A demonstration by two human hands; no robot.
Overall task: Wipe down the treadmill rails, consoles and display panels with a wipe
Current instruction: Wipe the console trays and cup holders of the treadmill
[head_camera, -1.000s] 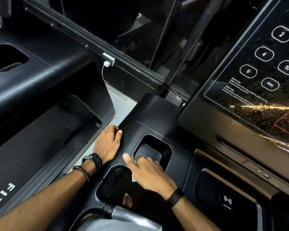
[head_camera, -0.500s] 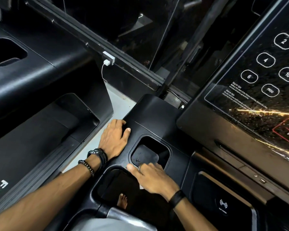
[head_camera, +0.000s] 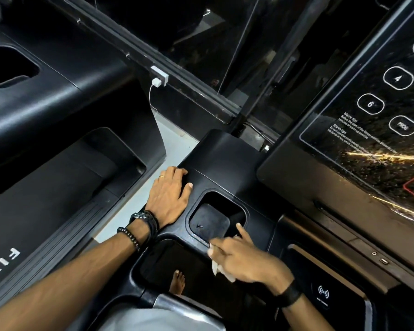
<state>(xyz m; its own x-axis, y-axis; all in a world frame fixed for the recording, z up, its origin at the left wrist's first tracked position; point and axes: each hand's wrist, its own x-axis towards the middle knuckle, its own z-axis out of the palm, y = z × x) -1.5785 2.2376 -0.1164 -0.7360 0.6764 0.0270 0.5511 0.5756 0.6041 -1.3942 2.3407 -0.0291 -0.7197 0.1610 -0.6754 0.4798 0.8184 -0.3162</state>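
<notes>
Though blurred, right hand point(head_camera: 246, 261) on wipe point(head_camera: 221, 271).

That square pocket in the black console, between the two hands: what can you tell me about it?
The square pocket is a rounded-corner recess moulded into the matte black plastic console. Its floor looks dusty, and a small dark screw lies on it. The left hand rests flat just beside its left rim. The right hand, holding a white wipe, is at its near rim.
</notes>
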